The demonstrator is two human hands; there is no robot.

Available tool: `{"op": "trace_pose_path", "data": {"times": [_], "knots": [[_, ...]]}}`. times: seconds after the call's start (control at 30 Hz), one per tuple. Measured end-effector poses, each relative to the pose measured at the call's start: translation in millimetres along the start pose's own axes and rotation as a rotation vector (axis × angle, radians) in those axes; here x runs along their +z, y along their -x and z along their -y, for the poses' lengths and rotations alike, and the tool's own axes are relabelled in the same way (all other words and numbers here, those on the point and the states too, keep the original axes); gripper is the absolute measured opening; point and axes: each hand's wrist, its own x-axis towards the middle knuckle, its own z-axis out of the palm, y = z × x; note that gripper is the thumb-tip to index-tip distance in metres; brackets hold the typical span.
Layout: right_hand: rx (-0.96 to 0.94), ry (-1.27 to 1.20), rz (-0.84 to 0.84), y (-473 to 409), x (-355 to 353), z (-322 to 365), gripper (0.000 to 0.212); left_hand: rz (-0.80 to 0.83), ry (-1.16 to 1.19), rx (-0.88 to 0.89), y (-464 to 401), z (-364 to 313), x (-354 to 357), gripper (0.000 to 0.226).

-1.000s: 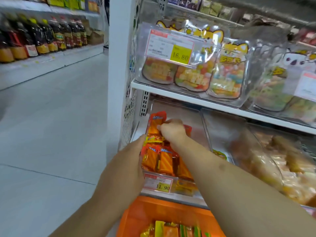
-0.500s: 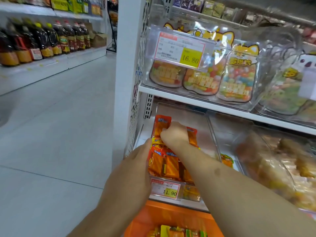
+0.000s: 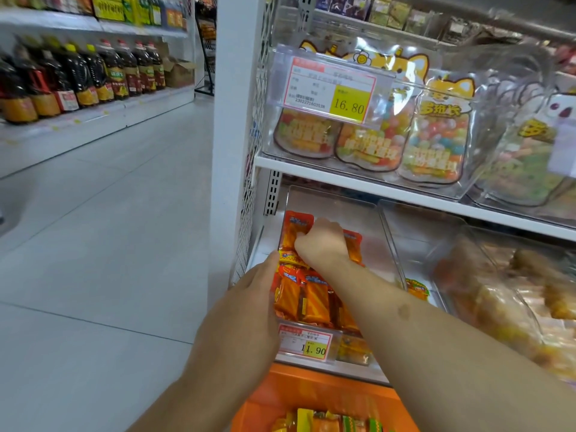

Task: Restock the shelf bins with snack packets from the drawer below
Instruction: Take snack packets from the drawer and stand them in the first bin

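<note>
Snack packets (image 3: 314,299) fill clear bin (image 3: 386,244); right hand (image 3: 322,243) grips back packets, left hand (image 3: 249,302) presses stack side, fingers straight.

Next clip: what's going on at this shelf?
A person is stocking a clear shelf bin with orange snack packets. The right hand reaches deep into the bin, fingers curled on the upright packets at the back, while the left hand rests against the left side of the front rows. Below, the orange drawer stands open with more packets inside.
</note>
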Motion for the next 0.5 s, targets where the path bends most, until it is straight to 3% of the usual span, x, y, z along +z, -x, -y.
{"op": "trace_pose_path", "data": {"times": [0.13, 0.5], "knots": [[-0.027, -0.035, -0.051, 3, 0, -4, 0.034, -0.01, 0.026, -0.012, 0, 4, 2, 0.059], [-0.211, -0.339, -0.109, 105, -72, -22, 0.03, -0.067, 0.068, 0.009, 13, 2, 0, 0.058]]}}
